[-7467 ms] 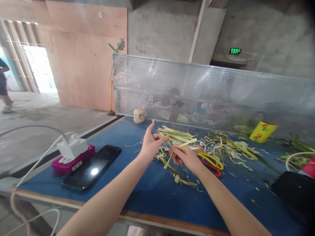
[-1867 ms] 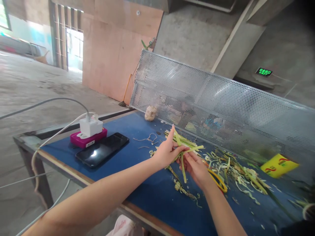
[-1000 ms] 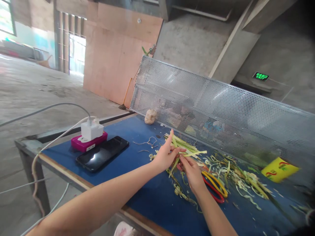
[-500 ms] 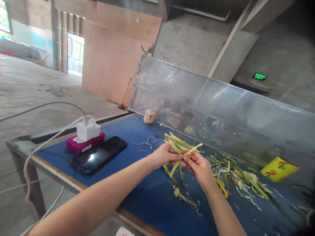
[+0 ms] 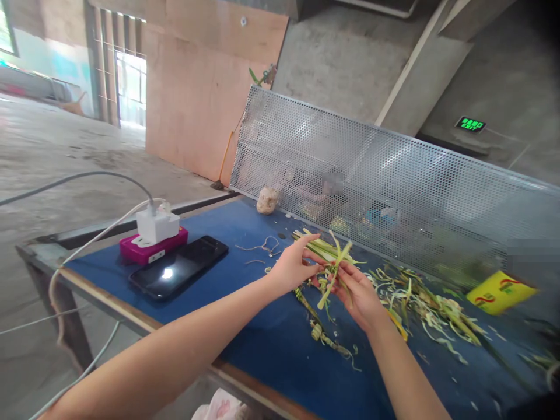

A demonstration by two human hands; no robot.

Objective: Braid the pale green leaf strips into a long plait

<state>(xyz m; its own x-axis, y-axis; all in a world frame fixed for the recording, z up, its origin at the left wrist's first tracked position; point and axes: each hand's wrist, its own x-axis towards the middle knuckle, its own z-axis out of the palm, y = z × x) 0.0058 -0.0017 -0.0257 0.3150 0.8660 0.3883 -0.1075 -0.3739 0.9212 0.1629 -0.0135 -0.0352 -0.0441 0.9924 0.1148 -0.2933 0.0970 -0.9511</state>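
In the head view, pale green leaf strips cross each other between my two hands above the blue table. My right hand is closed on them, thumb and fingers pinching near the crossing. From the left, my left hand pinches the same work with its thumb and lower fingers, its index finger lifted. A knotted, braided length of the plant trails below the hands onto the tabletop. Just behind the fingers lies a bundle of straight leaf strips.
A black phone and a pink power strip with a white plug lie left. A pale stone stands by the perforated metal screen. Plant scraps and a yellow packet are right. A person is behind the screen.
My left index finger has lifted and the left hand has opened somewhat. The strips in my right hand have turned more upright. The camera view has shifted slightly.
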